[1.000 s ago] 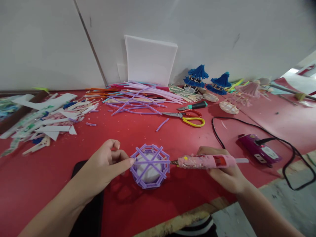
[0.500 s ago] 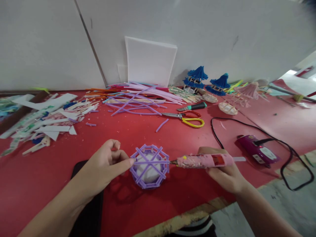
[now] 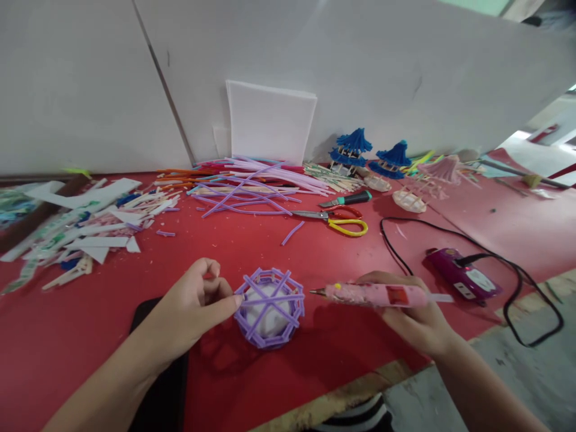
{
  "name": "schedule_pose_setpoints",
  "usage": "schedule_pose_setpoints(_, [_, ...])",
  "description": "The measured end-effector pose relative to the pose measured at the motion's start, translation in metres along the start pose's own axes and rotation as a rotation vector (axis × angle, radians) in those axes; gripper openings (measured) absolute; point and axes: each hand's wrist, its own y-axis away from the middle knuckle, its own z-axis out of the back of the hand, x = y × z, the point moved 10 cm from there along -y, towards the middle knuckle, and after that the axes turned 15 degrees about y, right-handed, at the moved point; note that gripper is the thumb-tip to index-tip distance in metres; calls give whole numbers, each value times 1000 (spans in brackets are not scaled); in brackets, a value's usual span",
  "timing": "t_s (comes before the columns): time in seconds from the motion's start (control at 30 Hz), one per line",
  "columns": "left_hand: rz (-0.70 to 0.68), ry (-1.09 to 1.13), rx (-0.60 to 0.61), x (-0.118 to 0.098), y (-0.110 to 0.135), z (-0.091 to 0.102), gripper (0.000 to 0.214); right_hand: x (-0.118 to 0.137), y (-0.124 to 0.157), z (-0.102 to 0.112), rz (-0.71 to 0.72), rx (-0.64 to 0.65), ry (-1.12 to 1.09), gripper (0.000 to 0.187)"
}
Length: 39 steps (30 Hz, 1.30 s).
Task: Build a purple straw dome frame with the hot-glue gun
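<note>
A round purple straw frame (image 3: 269, 307) with crossed straws over a white core sits on the red table (image 3: 279, 258). My left hand (image 3: 193, 312) pinches the end of a purple straw at the frame's left rim. My right hand (image 3: 411, 318) grips a pink hot glue gun (image 3: 378, 294), held level, its nozzle pointing left a short gap from the frame's right rim.
Loose purple and coloured straws (image 3: 252, 183) lie behind, with yellow-handled scissors (image 3: 335, 221) and a green-handled knife (image 3: 348, 199). White cut scraps (image 3: 85, 225) spread at left. A purple power strip (image 3: 463, 276) with black cable sits at right. Blue straw models (image 3: 351, 150) stand by the wall.
The glue gun's nozzle has pulled back to the right, off the frame's right rim. My left hand stays pinched on the straw end.
</note>
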Motion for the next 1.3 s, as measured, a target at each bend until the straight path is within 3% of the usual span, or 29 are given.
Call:
schedule_pose_setpoints(0.13, [-20, -10, 28, -1, 0, -2, 36, 8, 11, 4, 139, -37, 4, 29])
schedule_pose_setpoints(0.5, [-37, -97, 29, -1, 0, -1, 32, 33, 7, -6, 268, -109, 10, 25])
schedule_pose_setpoints(0.67, [-27, -156, 17, 0, -1, 3, 27, 29, 11, -2, 271, -153, 42, 24])
schedule_pose_setpoints(0.83, [-2, -163, 12, 3, 0, 5, 27, 11, 9, 4, 229, -214, 345, 33])
schedule_pose_setpoints(0.93, [-2, -167, 18, 3, 0, 4, 27, -8, -4, -7, 201, -109, 616, 44])
schedule_pose_setpoints(1.03, [-11, -168, 28, 2, -1, 1, 26, -22, -20, -13, 142, -21, 720, 45])
schedule_pose_setpoints(1.1, [-19, -180, 33, 1, -1, -1, 27, -11, -29, -6, 133, -72, 720, 41])
schedule_pose_setpoints(1.17, [-26, -191, 35, 2, -2, 0, 31, 17, -34, 4, 187, -180, 660, 34])
schedule_pose_setpoints(1.3, [-5, -126, 82, 9, -4, -1, 33, 83, -36, -5, 477, -123, 345, 23])
